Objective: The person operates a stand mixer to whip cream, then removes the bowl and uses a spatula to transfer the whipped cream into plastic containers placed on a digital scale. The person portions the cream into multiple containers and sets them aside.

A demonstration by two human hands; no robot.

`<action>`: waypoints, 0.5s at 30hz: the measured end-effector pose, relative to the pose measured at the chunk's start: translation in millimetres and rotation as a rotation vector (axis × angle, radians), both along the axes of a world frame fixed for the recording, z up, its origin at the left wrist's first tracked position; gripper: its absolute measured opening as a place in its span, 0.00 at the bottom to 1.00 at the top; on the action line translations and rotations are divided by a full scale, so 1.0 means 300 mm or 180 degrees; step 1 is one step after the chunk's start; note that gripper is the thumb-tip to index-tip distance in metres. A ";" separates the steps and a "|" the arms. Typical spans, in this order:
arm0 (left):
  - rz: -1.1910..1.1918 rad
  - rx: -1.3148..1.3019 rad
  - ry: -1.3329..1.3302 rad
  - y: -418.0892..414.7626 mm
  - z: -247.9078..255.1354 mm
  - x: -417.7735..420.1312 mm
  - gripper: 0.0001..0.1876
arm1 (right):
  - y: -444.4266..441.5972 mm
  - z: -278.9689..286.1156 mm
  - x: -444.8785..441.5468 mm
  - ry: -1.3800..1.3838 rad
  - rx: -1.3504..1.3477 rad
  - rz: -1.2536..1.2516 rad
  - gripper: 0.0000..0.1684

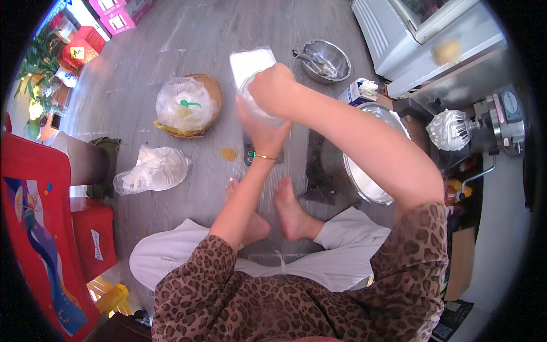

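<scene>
My left hand (260,128), a thin bracelet at its wrist, is around the lower side of a clear plastic container (269,120), which is blurred. Over the container's upper part, my right hand (273,89) is curled like a fist; its fingertips and anything in them are hidden. Beyond both hands lies a bright white, film-covered rectangular thing (250,62). Under my left wrist, a dark digital scale (249,157) shows a small green light, and much of it is covered by the hand.
Left are a plastic-covered woven basket (216,96) with a green-handled utensil, and a plastic bag of pale containers (160,169). A brown smear (229,154) marks the floor. Right are a steel bowl (342,57), a large bowl of white cream (363,179) and a mixer's cream-coated whisk (448,129).
</scene>
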State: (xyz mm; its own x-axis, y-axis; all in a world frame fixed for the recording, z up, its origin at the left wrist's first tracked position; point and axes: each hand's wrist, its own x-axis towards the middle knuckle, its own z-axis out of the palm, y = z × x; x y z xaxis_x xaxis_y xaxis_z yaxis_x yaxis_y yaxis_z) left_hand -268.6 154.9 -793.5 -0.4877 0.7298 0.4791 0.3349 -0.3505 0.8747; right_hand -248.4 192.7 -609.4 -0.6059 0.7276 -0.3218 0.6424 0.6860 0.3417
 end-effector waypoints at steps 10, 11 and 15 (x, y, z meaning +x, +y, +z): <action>0.0073 -0.0105 0.0505 -0.023 0.005 0.000 0.64 | -0.137 0.300 0.354 0.1409 0.0158 -0.1173 0.10; 0.0075 -0.0116 0.0536 -0.024 0.007 0.000 0.64 | -0.166 0.322 0.373 0.1369 0.0160 -0.1286 0.11; 0.0022 -0.0177 0.0491 -0.022 0.001 -0.003 0.66 | -0.308 0.338 0.499 0.1717 0.0736 -0.1329 0.13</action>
